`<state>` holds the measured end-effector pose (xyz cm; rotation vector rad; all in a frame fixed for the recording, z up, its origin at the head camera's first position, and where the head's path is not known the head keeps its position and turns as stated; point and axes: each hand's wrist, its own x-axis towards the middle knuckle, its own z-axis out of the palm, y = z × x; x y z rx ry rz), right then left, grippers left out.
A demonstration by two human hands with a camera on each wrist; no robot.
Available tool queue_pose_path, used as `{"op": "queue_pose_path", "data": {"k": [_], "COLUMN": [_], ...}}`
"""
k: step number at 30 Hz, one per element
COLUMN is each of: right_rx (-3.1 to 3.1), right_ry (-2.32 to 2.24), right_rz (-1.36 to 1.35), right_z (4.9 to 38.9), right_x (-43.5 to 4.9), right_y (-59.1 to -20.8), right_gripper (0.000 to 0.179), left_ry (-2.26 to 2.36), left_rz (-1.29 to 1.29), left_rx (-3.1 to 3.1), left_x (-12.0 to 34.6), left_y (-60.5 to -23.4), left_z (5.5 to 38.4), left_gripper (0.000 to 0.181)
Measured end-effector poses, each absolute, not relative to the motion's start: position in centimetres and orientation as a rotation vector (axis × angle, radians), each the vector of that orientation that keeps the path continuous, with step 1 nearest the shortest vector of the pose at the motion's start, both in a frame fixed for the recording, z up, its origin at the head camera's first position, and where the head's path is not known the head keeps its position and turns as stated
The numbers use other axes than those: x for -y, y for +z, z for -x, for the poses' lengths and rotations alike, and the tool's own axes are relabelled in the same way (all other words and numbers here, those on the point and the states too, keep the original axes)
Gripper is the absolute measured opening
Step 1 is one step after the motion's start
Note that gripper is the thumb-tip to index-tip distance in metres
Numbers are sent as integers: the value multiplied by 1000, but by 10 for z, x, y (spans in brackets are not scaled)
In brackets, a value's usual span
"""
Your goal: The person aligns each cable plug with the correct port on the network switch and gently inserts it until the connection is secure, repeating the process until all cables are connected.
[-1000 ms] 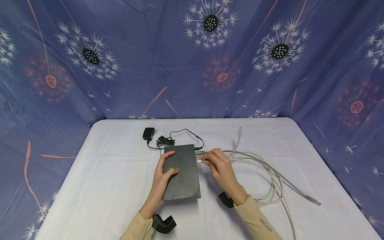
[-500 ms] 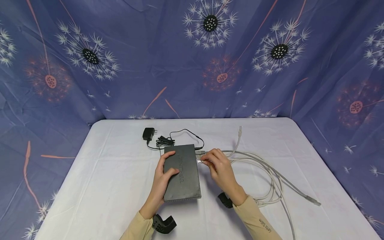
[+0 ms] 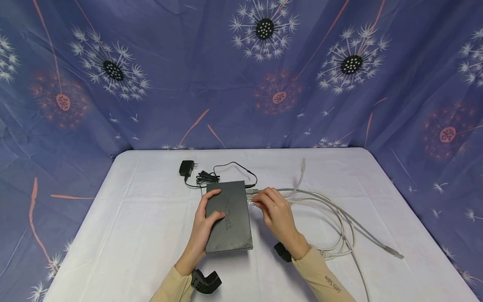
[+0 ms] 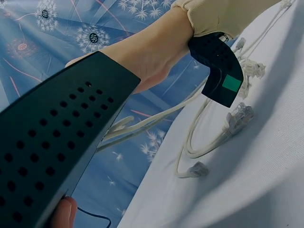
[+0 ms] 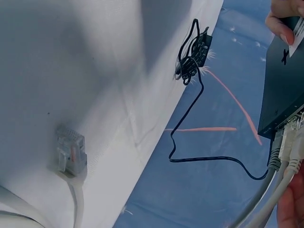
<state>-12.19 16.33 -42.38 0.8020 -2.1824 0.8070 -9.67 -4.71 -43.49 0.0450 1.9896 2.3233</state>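
My left hand (image 3: 205, 224) grips a dark network switch (image 3: 235, 230) by its left side, thumb and a finger lying over the top. The switch is raised and its ports face right. At that side my right hand (image 3: 278, 213) pinches the clear plug (image 3: 250, 203) of a pale Ethernet cable, right at the ports. A grey Ethernet cable (image 3: 313, 193) and a black power lead sit in the same side, nearer the back. The right wrist view shows the grey plug (image 5: 275, 149) beside white plugs (image 5: 297, 147); the right hand's fingers (image 5: 289, 204) are partly cut off.
A black power adapter (image 3: 186, 168) with a bundled cord (image 3: 207, 178) lies behind the switch. Loops of pale cable (image 3: 341, 235) spread over the white table at right. One loose plug (image 3: 303, 164) points to the back; the grey cable's other end (image 3: 394, 252) lies at right.
Both hands and the switch stay almost still. The pale cable shifts slightly on the table, and its loose plug at the back moves a little to the right.
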Motion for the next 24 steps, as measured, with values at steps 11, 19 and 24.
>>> {"op": "queue_pose_path", "data": {"k": [11,19,24], "right_rx": [2175,2181,2188], "right_ry": [696,636,670], "right_rz": [-799,-812,-800], "right_z": [120,118,117], "right_x": [-161,-161,-162], "right_y": [-421,-424,-425], "right_gripper": [10,8,9], "left_ry": [2280,2267,2244], "left_rz": [-55,-63,-76], "left_rx": [-2033,-2058,-2076], "left_x": [48,49,49], "left_y": [-436,-436,-437], "left_z": [97,96,96], "left_gripper": [58,58,58]}}
